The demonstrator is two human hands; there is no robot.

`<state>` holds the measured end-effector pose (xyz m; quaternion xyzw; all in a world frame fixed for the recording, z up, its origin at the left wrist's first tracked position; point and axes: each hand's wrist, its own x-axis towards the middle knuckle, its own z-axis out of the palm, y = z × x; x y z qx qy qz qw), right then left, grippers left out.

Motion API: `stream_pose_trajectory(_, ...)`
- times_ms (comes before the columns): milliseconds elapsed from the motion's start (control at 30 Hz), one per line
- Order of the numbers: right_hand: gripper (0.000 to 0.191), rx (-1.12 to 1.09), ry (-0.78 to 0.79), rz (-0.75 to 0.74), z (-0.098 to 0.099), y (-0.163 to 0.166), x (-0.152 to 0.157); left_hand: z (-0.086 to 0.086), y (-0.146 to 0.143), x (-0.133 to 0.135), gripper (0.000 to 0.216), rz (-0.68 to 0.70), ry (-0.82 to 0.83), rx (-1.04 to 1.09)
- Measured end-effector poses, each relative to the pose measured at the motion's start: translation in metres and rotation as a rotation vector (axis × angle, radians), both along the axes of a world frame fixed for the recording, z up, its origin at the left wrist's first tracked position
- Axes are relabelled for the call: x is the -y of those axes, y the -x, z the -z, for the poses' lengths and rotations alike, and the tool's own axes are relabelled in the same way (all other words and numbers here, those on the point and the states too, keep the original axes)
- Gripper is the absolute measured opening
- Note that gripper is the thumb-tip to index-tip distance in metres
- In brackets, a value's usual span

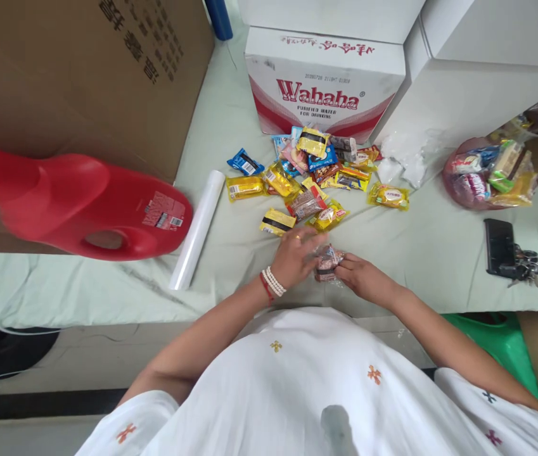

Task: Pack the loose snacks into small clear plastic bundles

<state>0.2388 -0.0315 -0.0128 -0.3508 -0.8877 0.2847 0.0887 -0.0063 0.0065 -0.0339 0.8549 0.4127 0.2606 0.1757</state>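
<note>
Both my hands meet near the front edge of a pale green table (230,126). My left hand (293,255), with bead bracelets at the wrist, curls its fingers onto a small clear bag of brown and red wrapped snacks (327,262). My right hand (361,277) pinches the same bag from the right side. Just beyond my hands lies a loose pile of small snack packets (313,171) in yellow, blue and brown wrappers.
A red plastic jug (83,206) lies on its side at left, a white roll (198,228) beside it. A Wahaha carton (323,85) and a brown box (83,69) stand behind. A bag of snacks (487,174), black phone (499,245) and keys (528,266) lie at right.
</note>
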Motion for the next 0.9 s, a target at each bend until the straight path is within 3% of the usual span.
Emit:
stream_pose_trajectory(100,0.036,-0.079,0.086,0.032,-0.004,0.001,-0.003,0.003,0.018,0.005,0.03,0.274,0.002,-0.038)
stream_pose_trajectory(200,0.035,-0.102,0.118,0.038,-0.004,0.002,-0.006,0.01,0.037,0.022,0.027,0.35,-0.042,-0.066)
stream_pose_trajectory(367,0.015,-0.072,0.057,0.072,-0.004,0.005,-0.001,0.015,0.042,0.038,0.028,0.184,0.074,-0.139)
stream_pose_trajectory(500,0.014,-0.038,-0.032,0.155,0.003,0.011,0.013,0.014,0.023,0.038,0.039,-0.265,0.207,-0.145)
stream_pose_trajectory(567,0.012,0.002,-0.068,0.221,0.009,0.015,0.018,0.01,0.016,0.038,0.044,-0.399,0.208,-0.231)
stream_pose_trajectory(733,0.011,0.038,-0.073,0.243,0.013,0.017,0.022,-0.011,0.019,0.043,0.017,-0.256,0.272,-0.339)
stream_pose_trajectory(900,0.012,0.039,-0.066,0.213,0.015,0.022,0.02,-0.04,0.009,0.042,0.023,-0.154,0.389,-0.09)
